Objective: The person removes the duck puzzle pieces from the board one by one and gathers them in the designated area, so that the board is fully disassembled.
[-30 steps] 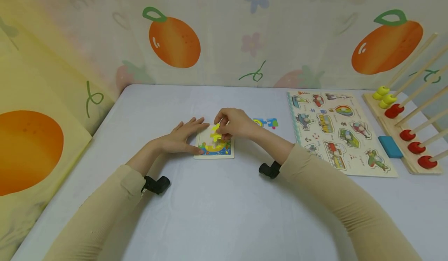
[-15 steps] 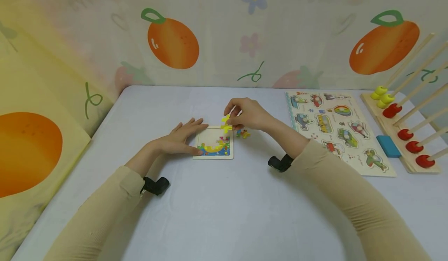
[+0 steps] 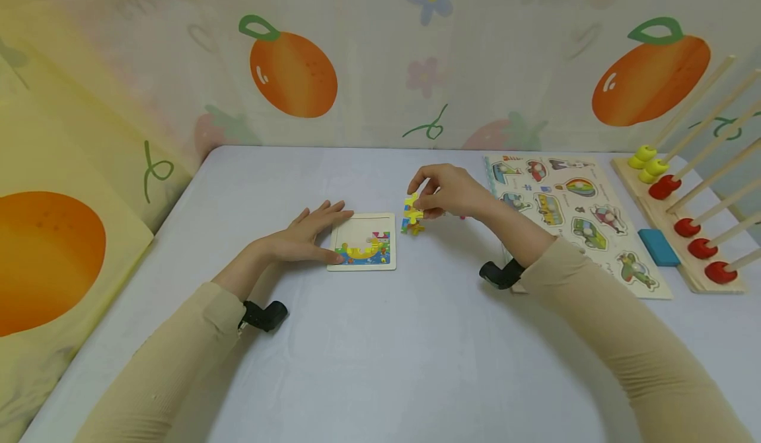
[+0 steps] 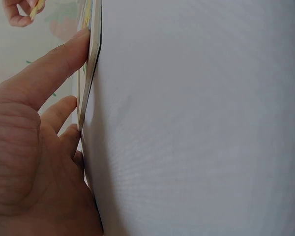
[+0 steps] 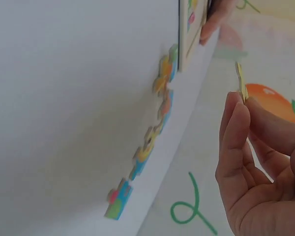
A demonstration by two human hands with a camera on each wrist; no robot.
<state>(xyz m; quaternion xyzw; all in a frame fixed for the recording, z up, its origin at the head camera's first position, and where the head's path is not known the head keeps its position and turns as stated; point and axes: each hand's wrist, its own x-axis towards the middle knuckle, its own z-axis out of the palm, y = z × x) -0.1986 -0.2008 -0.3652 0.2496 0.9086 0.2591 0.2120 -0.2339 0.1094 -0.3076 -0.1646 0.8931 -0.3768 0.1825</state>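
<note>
A small square puzzle tray [image 3: 360, 228] lies on the table, its lower part filled with colourful pieces and its upper part bare. My left hand [image 3: 306, 235] rests at its left side with straight, spread fingers; in the left wrist view the thumb [image 4: 64, 61] presses on the tray's edge. To the right of the tray, my right hand [image 3: 454, 192] pinches a yellow puzzle piece [image 5: 242, 84] between thumb and fingertips, above the table. Below that hand lie several loose puzzle pieces [image 5: 143, 150] in a row, mostly hidden by it in the head view.
At the right lies a large wooden picture board [image 3: 565, 232] with vehicle shapes. Beyond it stands a wooden peg counting rack [image 3: 698, 248] with red and yellow beads, and a blue block [image 3: 658, 248] lies beside it. A fruit-patterned cloth [image 3: 380, 53] hangs behind the table.
My right hand has moved right, from over the tray to above the loose pieces, still pinching the yellow piece. The left hand has stayed on the tray.
</note>
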